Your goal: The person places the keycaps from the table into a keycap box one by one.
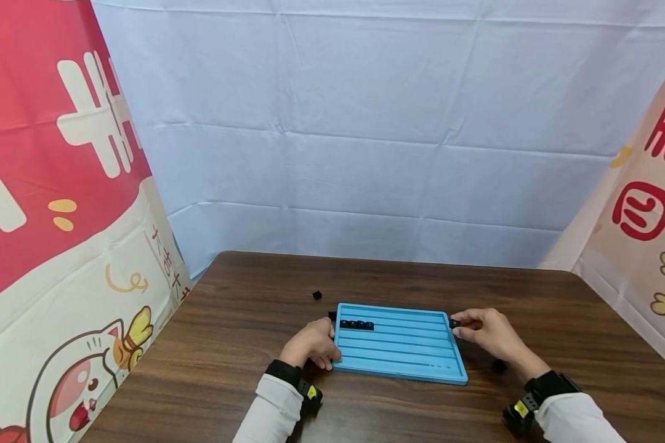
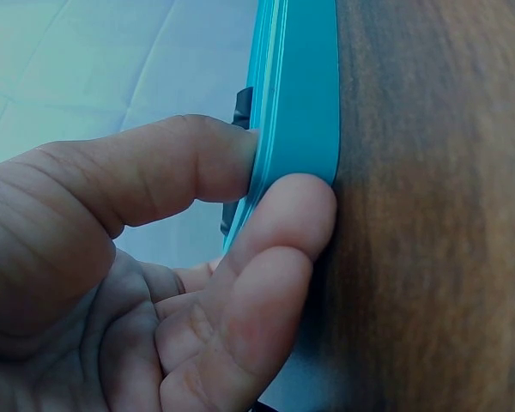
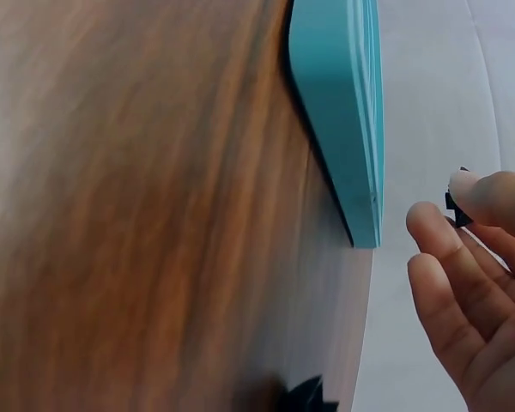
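A light-blue grooved tray (image 1: 404,352) lies on the table, several small black blocks (image 1: 357,325) lined up in one of its upper grooves at the left. My left hand (image 1: 310,344) grips the tray's left edge; in the left wrist view the thumb presses the rim and curled fingers (image 2: 292,215) lie against the side wall. At the tray's upper right corner, my right hand (image 1: 489,332) pinches a small black block (image 3: 457,209) between thumb and fingertips. The right wrist view shows that block raised beside the tray, its other fingers loosely bent.
One loose black block (image 1: 317,295) lies beyond the tray's upper left corner, another (image 1: 332,315) just outside its left rim. A dark block (image 1: 499,366) sits near my right wrist. The brown wooden table (image 1: 410,412) ends at a pale cloth backdrop (image 1: 366,154).
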Tool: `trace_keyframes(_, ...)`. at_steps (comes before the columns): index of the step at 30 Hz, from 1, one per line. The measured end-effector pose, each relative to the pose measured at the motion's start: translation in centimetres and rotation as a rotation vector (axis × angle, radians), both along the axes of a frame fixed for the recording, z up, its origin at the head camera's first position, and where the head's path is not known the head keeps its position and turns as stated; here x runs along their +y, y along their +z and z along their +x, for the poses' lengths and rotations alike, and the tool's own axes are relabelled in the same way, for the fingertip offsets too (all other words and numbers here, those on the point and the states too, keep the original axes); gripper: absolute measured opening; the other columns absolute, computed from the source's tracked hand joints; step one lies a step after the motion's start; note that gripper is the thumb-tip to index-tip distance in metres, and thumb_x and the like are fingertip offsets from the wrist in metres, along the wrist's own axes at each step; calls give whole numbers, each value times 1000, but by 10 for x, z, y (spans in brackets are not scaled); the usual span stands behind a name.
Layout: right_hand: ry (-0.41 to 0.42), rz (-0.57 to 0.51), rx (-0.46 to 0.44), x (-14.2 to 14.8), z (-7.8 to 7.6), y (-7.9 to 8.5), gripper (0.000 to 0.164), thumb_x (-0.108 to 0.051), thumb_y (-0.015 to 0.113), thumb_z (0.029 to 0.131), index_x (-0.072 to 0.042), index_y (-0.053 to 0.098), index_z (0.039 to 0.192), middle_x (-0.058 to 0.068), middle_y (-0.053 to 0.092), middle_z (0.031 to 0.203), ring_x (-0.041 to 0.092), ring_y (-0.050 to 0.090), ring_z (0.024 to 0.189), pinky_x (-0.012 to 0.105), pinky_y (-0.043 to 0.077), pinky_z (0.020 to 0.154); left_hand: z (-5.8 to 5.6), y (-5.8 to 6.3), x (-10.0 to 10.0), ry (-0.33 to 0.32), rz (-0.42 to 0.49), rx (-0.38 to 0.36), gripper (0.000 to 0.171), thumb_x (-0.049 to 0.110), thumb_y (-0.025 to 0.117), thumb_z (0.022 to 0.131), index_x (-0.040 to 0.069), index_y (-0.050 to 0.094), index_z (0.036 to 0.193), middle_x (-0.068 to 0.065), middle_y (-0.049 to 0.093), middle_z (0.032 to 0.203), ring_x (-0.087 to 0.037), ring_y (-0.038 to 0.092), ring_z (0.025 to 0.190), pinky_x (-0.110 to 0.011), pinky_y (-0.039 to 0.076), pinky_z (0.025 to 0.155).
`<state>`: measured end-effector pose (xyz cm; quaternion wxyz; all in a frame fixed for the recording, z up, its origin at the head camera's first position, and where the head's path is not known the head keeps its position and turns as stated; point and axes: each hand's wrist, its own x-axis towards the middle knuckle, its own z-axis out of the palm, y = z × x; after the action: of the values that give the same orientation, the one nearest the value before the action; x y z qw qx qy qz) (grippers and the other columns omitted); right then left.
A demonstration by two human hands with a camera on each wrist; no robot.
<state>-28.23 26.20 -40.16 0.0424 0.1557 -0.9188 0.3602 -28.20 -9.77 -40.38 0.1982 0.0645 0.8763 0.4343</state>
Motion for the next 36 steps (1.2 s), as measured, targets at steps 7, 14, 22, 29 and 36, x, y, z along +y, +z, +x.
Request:
trace_keyframes(7, 30, 3, 24, -14, -1, 5, 21, -5, 68, 83, 1, 66, 104, 2, 62, 86, 17, 56, 73, 28, 46, 56, 1, 1, -2, 1, 2, -3, 30, -7, 70, 75, -2, 45, 90, -18, 59, 60, -22, 58, 46, -29, 49, 43)
trace_keyframes(14, 51, -6, 2, -22, -2, 9, 22, -6, 67, 85, 0, 65, 106, 2, 62, 89, 17, 55, 75, 28, 47, 56, 3, 4, -2, 1, -5, -4, 29, -7, 70, 76, 0, 44, 89, -18, 59, 60, -22, 58, 46, -29, 49, 43)
trace_keyframes(22, 74, -22, 7, -31, -6, 11, 21, -11, 68, 85, -3, 68, 104, 1, 63, 88, 17, 54, 71, 28, 44, 54, 4, 6, -2, 3, -9, -3, 30, -7, 70, 76, -1, 45, 90, -19, 59, 61, -22, 59, 47, -30, 49, 43)
trace_keyframes(29, 88, -33, 3, -38, -11, 8, 22, -13, 69, 85, -3, 67, 104, 3, 62, 89, 17, 56, 70, 28, 46, 55, 4, 5, -2, 5, -8, -7, 30, -6, 70, 76, -2, 45, 92, -18, 59, 60, -21, 58, 46, -29, 48, 42)
trace_keyframes(36, 93, -42, 4, -45, -16, 7, 21, -14, 68, 86, -3, 67, 104, 1, 61, 86, 17, 55, 69, 28, 45, 54, 4, 5, -2, 7, -9, -2, 30, -7, 70, 75, -2, 45, 91, -18, 59, 60, -21, 58, 46, -29, 48, 42)
